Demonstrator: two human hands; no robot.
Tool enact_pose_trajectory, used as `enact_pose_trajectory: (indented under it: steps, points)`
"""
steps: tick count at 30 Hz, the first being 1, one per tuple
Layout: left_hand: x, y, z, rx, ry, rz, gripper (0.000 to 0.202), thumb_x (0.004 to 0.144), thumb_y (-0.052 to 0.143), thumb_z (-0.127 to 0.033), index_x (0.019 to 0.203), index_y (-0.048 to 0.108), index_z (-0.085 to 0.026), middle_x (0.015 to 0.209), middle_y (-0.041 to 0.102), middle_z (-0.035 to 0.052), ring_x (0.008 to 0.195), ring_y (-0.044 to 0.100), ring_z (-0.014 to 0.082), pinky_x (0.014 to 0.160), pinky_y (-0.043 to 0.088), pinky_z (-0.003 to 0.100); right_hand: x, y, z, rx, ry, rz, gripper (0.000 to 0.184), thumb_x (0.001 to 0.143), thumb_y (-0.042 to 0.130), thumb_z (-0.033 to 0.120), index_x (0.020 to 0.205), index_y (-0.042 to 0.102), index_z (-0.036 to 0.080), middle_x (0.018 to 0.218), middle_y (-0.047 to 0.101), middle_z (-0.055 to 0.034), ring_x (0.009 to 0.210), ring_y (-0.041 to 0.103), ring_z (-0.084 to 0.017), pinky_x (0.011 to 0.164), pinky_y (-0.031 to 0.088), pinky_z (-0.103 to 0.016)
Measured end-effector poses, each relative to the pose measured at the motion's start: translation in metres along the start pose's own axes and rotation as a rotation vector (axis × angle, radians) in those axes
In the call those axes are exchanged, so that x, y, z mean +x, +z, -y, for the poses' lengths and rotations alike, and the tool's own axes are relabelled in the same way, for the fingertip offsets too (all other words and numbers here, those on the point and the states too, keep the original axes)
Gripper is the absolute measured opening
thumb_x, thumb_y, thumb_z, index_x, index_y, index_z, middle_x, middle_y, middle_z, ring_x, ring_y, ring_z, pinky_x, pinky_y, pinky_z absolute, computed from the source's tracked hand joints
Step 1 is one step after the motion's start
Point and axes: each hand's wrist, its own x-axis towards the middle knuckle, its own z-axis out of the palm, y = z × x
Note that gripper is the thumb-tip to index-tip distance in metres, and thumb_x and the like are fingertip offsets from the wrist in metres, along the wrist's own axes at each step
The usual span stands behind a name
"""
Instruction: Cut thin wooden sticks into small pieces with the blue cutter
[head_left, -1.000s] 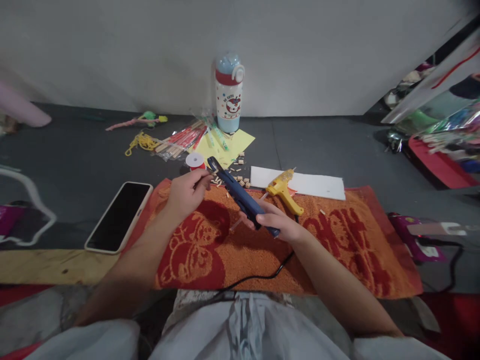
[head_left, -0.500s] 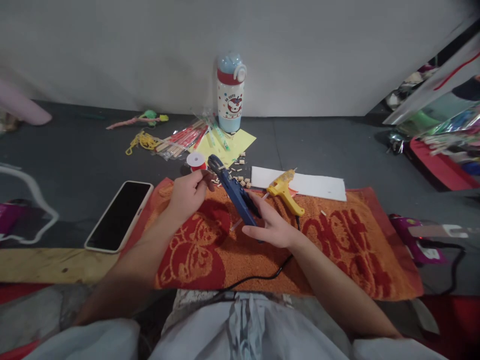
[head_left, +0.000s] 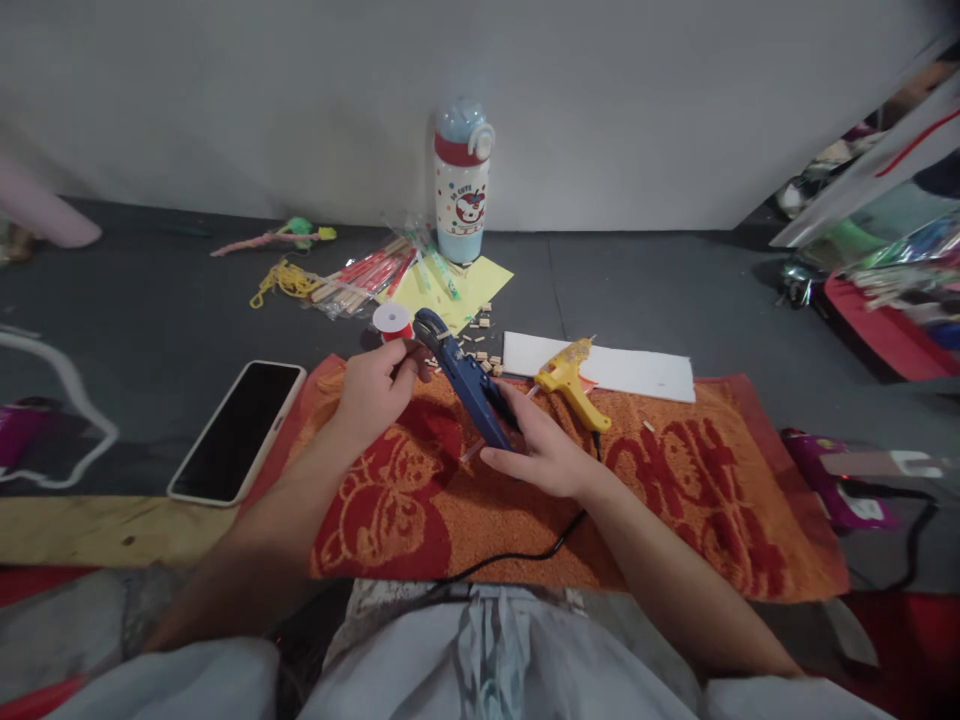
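My right hand [head_left: 541, 452] grips a dark blue glue gun [head_left: 463, 378] over an orange and red towel [head_left: 697, 470], its nozzle pointing up and away to the left. A black cord [head_left: 517, 553] runs from the gun back toward my lap. My left hand [head_left: 373, 390] is closed in a pinch right at the gun's nozzle, holding something small that I cannot make out. A yellow glue gun [head_left: 570, 382] lies on the towel just right of my right hand.
A phone [head_left: 238, 430] lies face up at the left of the towel. Behind it are a red thread spool [head_left: 392, 322], small wooden bits [head_left: 480, 345], yellow paper [head_left: 457, 290], packets of sticks [head_left: 367, 275], a water bottle [head_left: 459, 180] and a white sheet [head_left: 600, 367].
My right hand has slid up the blue gun's handle toward the trigger and tilted the gun more upright. The left hand has stayed pinched at the nozzle.
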Motion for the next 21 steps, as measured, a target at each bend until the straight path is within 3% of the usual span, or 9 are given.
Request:
enact_pose_trajectory:
  steps: [8,15,21]
  points:
    - [-0.0001,0.0015,0.0015,0.004,0.005,-0.024,0.022,0.08,0.044,-0.02,0.07,0.064,-0.018,0.072,0.072,0.0011,0.064,0.064,0.0133,0.064,0.047,0.022,-0.0009,0.0003,-0.0006,0.055,0.024,0.016,0.075,0.084,0.058,0.043,0.143,0.024,0.011,0.144,0.038,-0.0187,0.132,0.037,-0.032,0.111,0.027,-0.049]
    - [-0.0009,0.0008,-0.0014,-0.002,-0.01,-0.04,0.022,0.081,0.046,-0.023,0.086,0.067,-0.018,0.074,0.073,0.0005,0.064,0.063,0.0127,0.063,0.046,0.021,-0.0011,0.0005,-0.0021,0.13,0.042,0.026,0.076,0.084,0.059,0.044,0.144,0.025,0.013,0.144,0.039,-0.0163,0.132,0.037,-0.031,0.111,0.027,-0.048]
    - [-0.0011,0.0003,-0.002,0.029,0.002,-0.046,0.02,0.082,0.046,-0.023,0.082,0.066,-0.019,0.075,0.073,0.0001,0.065,0.064,0.0127,0.063,0.046,0.021,-0.0013,0.0004,-0.0036,0.131,0.032,0.026,0.074,0.084,0.058,0.044,0.144,0.026,0.016,0.145,0.039,-0.0144,0.133,0.036,-0.031,0.112,0.025,-0.049]
